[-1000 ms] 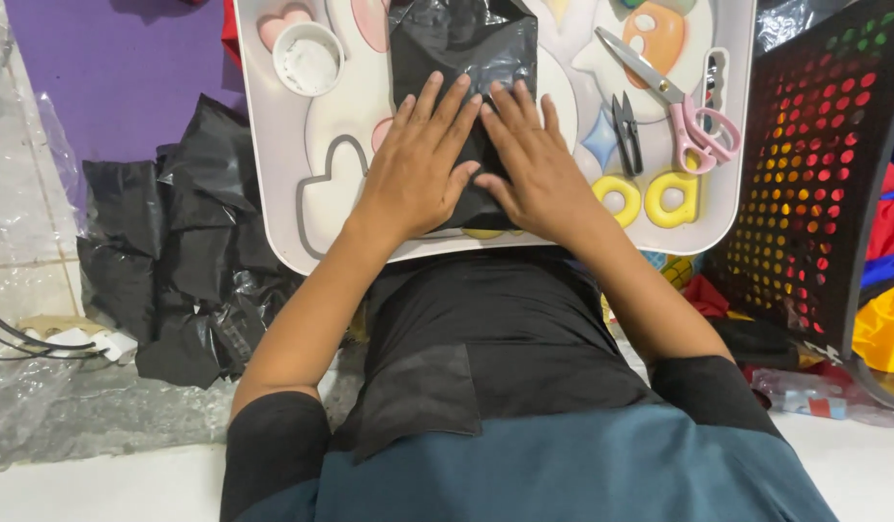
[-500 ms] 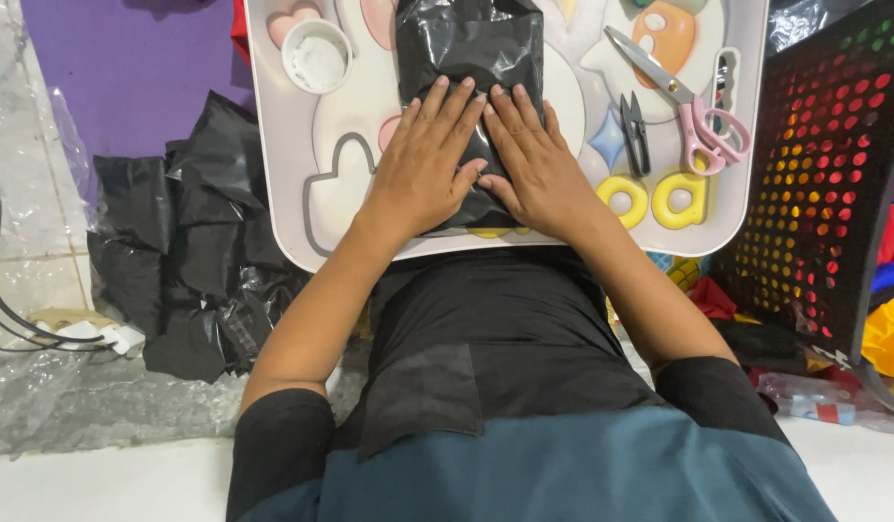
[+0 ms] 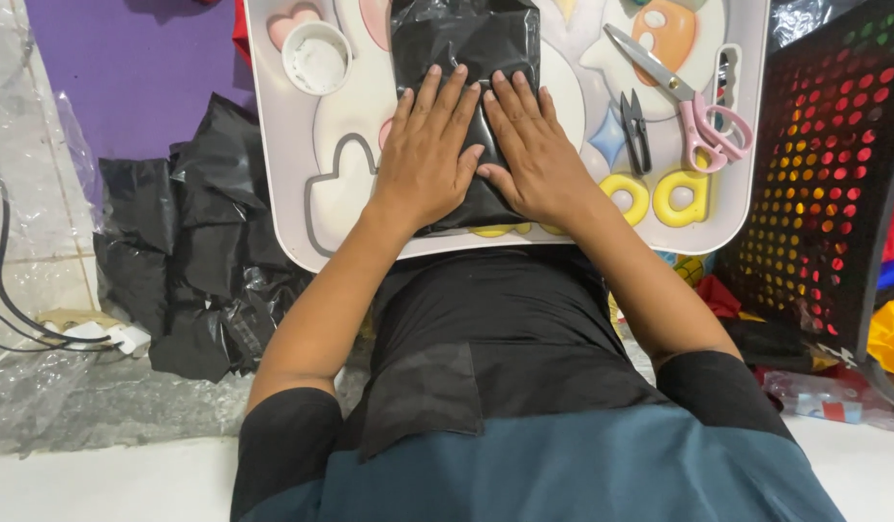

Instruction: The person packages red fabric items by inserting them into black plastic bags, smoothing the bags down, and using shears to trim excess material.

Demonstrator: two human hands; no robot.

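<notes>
A white tray table (image 3: pixel 273 145) carries a black plastic packet (image 3: pixel 466 39) at its centre, soft, light and likely slippery, best gripped at its edges. The left hand (image 3: pixel 429 155) and right hand (image 3: pixel 529 155) press flat on it, fingers spread. Pink-handled scissors (image 3: pixel 688 97) and small snips (image 3: pixel 637 130) crowd three o'clock; nine o'clock lies more open.

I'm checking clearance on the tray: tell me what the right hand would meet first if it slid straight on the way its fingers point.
The right hand lies flat on the black plastic package, fingers pointing toward the tray's far edge. Sliding on, it would likely only cross more of the package; nothing else shows in that line.
</notes>
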